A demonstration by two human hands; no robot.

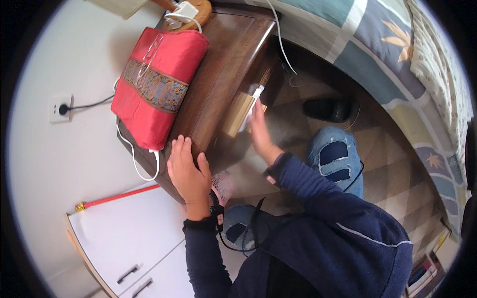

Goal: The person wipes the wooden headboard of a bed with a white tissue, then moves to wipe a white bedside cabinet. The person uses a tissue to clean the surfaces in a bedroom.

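My left hand (189, 171) lies with its fingertips on the near end of a dark brown wooden nightstand (220, 56), thumb apart, holding nothing. On the nightstand's front is a gold-coloured metal drawer pull (237, 116). My right hand (262, 134) is at this pull, fingers extended and slightly blurred. Under its fingers a white cloth or tissue (246, 121) lies along the pull's edge; the palm side of the hand is hidden.
A red fabric-covered bundle (164, 70) with a patterned band sits on the nightstand, a white cable plugged into it. Behind it stands a round wooden lamp base (203, 15). A white cabinet (123, 238) is at lower left, a bed (372, 74) at right, a black slipper (328, 110) on the floor.
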